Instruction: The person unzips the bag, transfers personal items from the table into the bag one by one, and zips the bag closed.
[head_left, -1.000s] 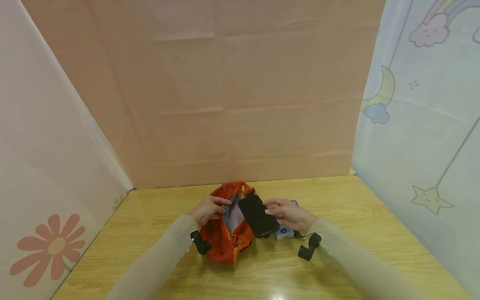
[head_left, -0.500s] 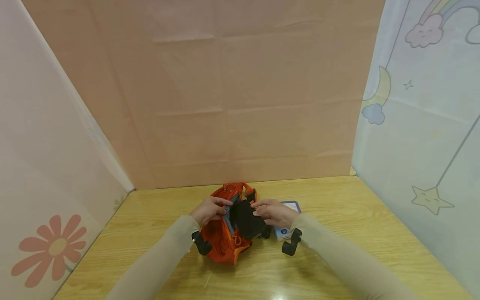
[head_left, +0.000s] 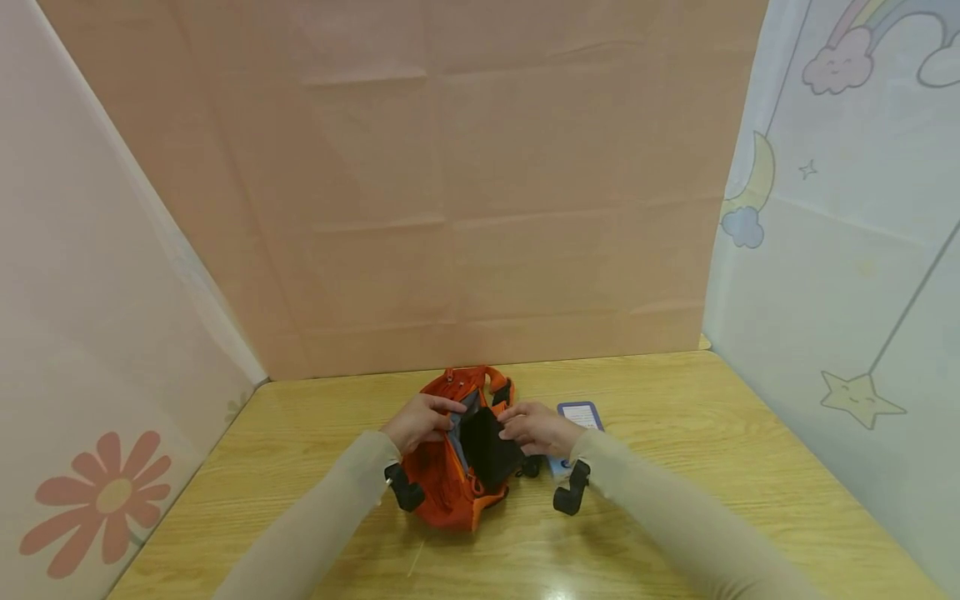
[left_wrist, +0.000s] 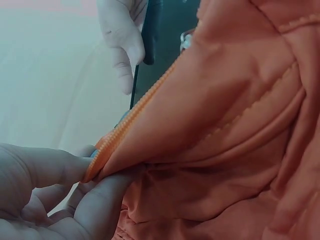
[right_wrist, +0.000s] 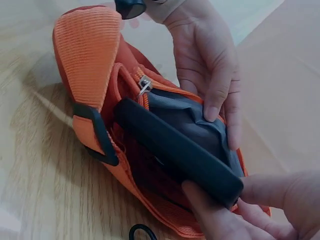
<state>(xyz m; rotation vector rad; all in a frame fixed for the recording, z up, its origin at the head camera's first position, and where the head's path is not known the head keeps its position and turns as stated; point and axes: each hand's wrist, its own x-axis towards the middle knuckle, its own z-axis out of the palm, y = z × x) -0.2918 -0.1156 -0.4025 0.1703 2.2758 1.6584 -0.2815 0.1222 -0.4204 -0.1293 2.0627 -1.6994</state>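
Note:
An orange waist bag [head_left: 444, 493] lies on the table with its zipped mouth spread apart, showing a grey lining [right_wrist: 192, 117]. My left hand [head_left: 417, 423] pinches the zipper edge [left_wrist: 125, 132] on the bag's left side, thumb and fingers on either side of the fabric. In my right hand [head_left: 542, 428] is a black smartphone [head_left: 486, 450], gripped by one end between thumb and fingers. The right wrist view shows the phone [right_wrist: 175, 150] tilted in the bag's opening, partly inside. How deep its lower edge reaches is hidden.
A blue-edged white card or case [head_left: 582, 414] and a light blue box, mostly covered by my right hand, lie right of the bag. A small black item [head_left: 531, 467] sits beside the bag. The bag's strap with a black buckle [right_wrist: 95, 132] hangs along its side.
My right hand has carried the phone left, from beside the bag into its opening, and the phone now stands more on edge. My left hand keeps its hold on the bag's edge.

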